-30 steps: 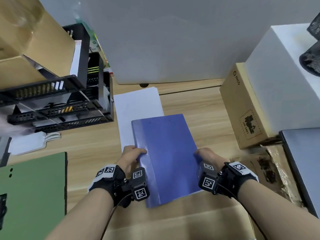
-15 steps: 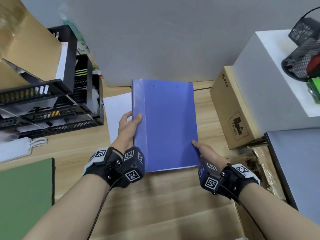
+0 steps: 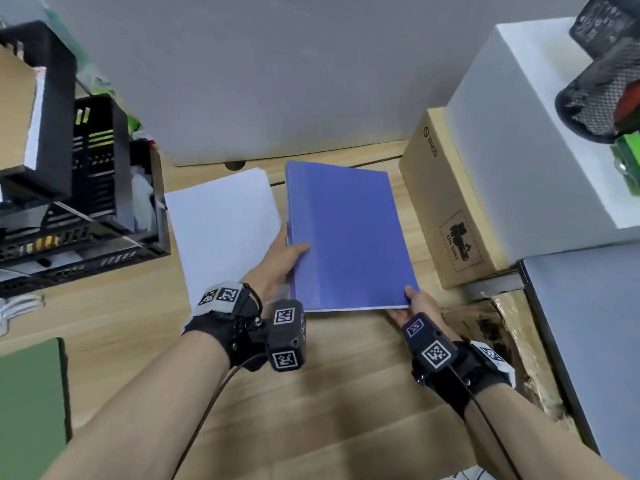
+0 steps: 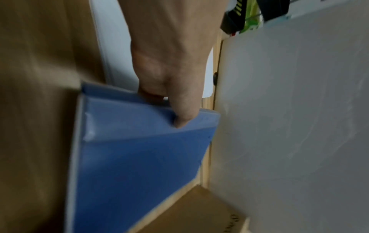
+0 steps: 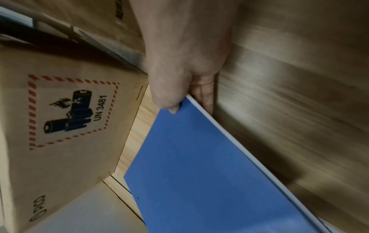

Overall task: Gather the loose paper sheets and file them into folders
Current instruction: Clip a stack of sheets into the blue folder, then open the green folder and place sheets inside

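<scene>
Both hands are holding a closed blue folder [image 3: 348,237] over the wooden tabletop [image 3: 114,313]. The left hand [image 3: 277,265] is gripping the folder's left, spine edge, its thumb lying on the cover and its fingers going underneath; in the left wrist view the thumb [image 4: 182,110] is pressing onto the blue cover. The right hand [image 3: 412,306] is pinching the near right corner, thumb on top and fingers below, which the right wrist view shows clearly, with a thin white edge of paper showing along the folder's side there. Whether the folder is touching the tabletop cannot be told.

Just left of the folder, a white sheet [image 3: 221,223] is lying flat on the tabletop, partly under the left hand. A black tray rack [image 3: 86,202] is standing at the far left, and a green folder [image 3: 31,410] is lying at the near left edge. To the right a brown carton [image 3: 446,209] with a battery label is standing beside a white box [image 3: 519,140], and a grey laptop [image 3: 588,341] is lying near the right edge.
</scene>
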### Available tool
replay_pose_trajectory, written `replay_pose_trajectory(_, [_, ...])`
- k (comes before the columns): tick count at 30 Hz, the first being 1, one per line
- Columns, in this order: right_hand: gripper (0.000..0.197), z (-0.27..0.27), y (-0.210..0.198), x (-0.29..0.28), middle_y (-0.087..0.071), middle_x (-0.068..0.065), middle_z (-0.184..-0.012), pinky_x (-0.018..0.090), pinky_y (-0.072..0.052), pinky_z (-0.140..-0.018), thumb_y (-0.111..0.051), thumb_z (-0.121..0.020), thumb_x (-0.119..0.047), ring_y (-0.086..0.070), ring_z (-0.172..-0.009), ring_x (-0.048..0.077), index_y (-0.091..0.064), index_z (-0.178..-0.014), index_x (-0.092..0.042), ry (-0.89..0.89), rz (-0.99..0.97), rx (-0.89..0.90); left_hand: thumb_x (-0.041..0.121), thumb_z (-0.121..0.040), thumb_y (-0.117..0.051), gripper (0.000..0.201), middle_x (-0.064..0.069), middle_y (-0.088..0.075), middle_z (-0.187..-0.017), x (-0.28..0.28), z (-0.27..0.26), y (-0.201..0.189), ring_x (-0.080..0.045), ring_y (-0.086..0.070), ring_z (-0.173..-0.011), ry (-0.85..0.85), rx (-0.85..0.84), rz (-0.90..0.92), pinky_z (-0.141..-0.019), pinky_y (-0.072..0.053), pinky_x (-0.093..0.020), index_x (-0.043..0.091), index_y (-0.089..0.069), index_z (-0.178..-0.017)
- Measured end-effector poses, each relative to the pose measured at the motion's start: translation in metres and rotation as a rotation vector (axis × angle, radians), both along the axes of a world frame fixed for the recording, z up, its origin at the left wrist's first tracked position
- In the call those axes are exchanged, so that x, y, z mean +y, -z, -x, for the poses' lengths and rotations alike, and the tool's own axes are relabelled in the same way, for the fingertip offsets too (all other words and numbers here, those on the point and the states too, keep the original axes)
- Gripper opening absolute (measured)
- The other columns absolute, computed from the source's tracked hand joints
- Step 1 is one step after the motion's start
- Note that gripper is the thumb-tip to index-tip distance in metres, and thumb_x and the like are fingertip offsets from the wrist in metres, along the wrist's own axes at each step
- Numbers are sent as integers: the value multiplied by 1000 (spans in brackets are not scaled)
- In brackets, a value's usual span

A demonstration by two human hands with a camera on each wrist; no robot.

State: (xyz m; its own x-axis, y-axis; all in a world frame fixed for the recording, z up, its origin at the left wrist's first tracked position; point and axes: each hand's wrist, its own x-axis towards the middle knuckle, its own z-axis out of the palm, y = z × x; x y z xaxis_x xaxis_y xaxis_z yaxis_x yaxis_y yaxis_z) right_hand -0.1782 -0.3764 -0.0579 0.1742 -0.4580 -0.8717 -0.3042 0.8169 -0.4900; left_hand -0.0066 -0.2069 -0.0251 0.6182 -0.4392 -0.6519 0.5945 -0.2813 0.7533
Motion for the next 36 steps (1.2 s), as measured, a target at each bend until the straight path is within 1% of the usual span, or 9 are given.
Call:
replay_pose_trajectory(4, [12, -3, 5, -3, -64, 13, -100, 46, -52, -77, -48, -101, -16, -65, -78, 29, -56, -99, -8, 226, -48, -100, 1, -101, -44, 48, 4, -61, -125, -9, 13, 14, -20, -63, -105, 62, 99, 91, -75, -61, -35, 35, -36, -134])
replay_pose_trajectory(6, [18, -7, 3, 2, -65, 14, -95, 45, -50, -84, -45, -103, -19, -64, -80, 29, -57, -97, -7, 200, -124, -127, 9, -99, -51, 54, 8, -61, -132, -17, 14, 21, -21, -61, -118, 96, 66, 63, -95, -52, -50, 41, -34, -139])
replay_pose_trajectory(9, [21, -10, 5, 11, -62, 18, -91, 47, -48, -96, -43, -103, -22, -61, -93, 34, -52, -92, -6, 83, -162, -84, 15, -92, -57, 60, 8, -58, -137, -23, 14, 40, -19, -59, -123, 116, -26, 26, -102, -47, -52, 38, -33, -142])
replay_pose_trajectory(15, [25, -4, 13, 12, -62, 23, -92, 47, -49, -85, -38, -104, -23, -62, -86, 36, -49, -103, -1, -107, -155, 7, 0, -89, -50, 52, -2, -65, -124, -23, 13, 40, -22, -66, -105, 165, -30, -104, -73, -54, -26, 23, -49, -135])
replay_pose_trajectory(20, [42, 4, 6, 11, -68, 25, -86, 43, -52, -72, -34, -105, -27, -63, -80, 36, -56, -93, 6, -358, -177, 118, 3, -88, -48, 46, -4, -64, -127, -20, 15, 24, -19, -64, -107, 189, -16, -140, -82, -53, -26, 13, -55, -132])
replay_pose_trajectory(22, [36, 4, 0, 15, -71, 22, -76, 43, -51, -75, -35, -103, -24, -63, -81, 35, -57, -92, 3, -415, -176, 116, 4, -92, -44, 40, 4, -69, -115, -16, 17, 17, -6, -64, -89, 222, 3, -118, -66, -46, -16, 15, -58, -128])
replay_pose_trajectory(25, [24, -3, -11, 24, -69, 17, -95, 38, -50, -79, -40, -101, -18, -64, -83, 30, -58, -94, -5, -487, -123, 83, 6, -97, -42, 34, 11, -62, -80, -4, 20, 12, 5, -51, -54, 250, 2, -115, -48, -36, -11, 16, -61, -124])
replay_pose_trajectory(30, [17, -27, -30, 52, -65, 5, -70, 25, -43, -52, -44, -99, -18, -58, -58, 22, -57, -90, -13, -668, -40, 24, 16, -100, -48, 31, -2, -63, -115, 34, 18, -8, -13, -59, -91, 218, -4, -57, -65, -49, -13, 15, -55, -131])
replay_pose_trajectory(36, [11, -93, -50, 127, -54, 7, -65, 16, -41, -41, -47, -97, -15, -50, -49, 18, -53, -89, -15, -927, 18, -111, 12, -100, -40, 22, 1, -53, -80, 138, 8, -15, -13, -49, -65, -3, -193, -146, -57, -39, -21, 13, -62, -99])
